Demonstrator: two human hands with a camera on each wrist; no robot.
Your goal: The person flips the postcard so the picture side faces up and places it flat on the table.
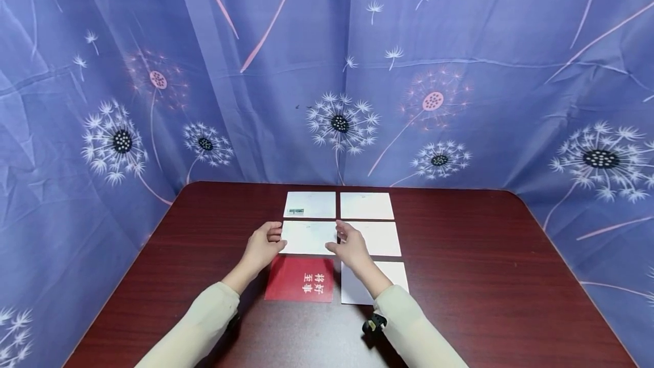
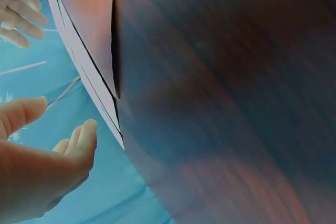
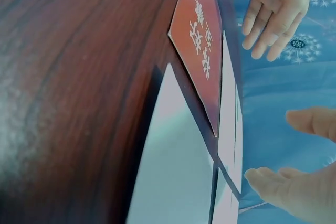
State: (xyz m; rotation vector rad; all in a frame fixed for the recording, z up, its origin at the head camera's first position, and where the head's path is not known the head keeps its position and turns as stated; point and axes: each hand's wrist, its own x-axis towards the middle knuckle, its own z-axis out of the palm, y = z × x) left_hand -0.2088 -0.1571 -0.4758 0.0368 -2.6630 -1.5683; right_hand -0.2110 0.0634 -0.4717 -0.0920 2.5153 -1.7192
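In the head view a white card (image 1: 309, 237) lies in the middle of the left column, between my two hands. My left hand (image 1: 265, 244) is at its left edge and my right hand (image 1: 351, 244) at its right edge, thumbs and fingers apart. Both wrist views show the left hand (image 2: 47, 161) and the right hand (image 3: 294, 182) with relaxed fingers and nothing held; whether fingertips touch the card, I cannot tell. Nearer me lies a red card (image 1: 291, 280) with white characters. Behind is a white card (image 1: 311, 202) with a small dark picture in its corner.
The right column holds three white cards: a far one (image 1: 367, 206), a middle one (image 1: 380, 238) and a near one (image 1: 356, 285), partly behind the right forearm. They lie on a dark red wooden table (image 1: 485, 277). A blue dandelion-print curtain (image 1: 286, 129) hangs around the table.
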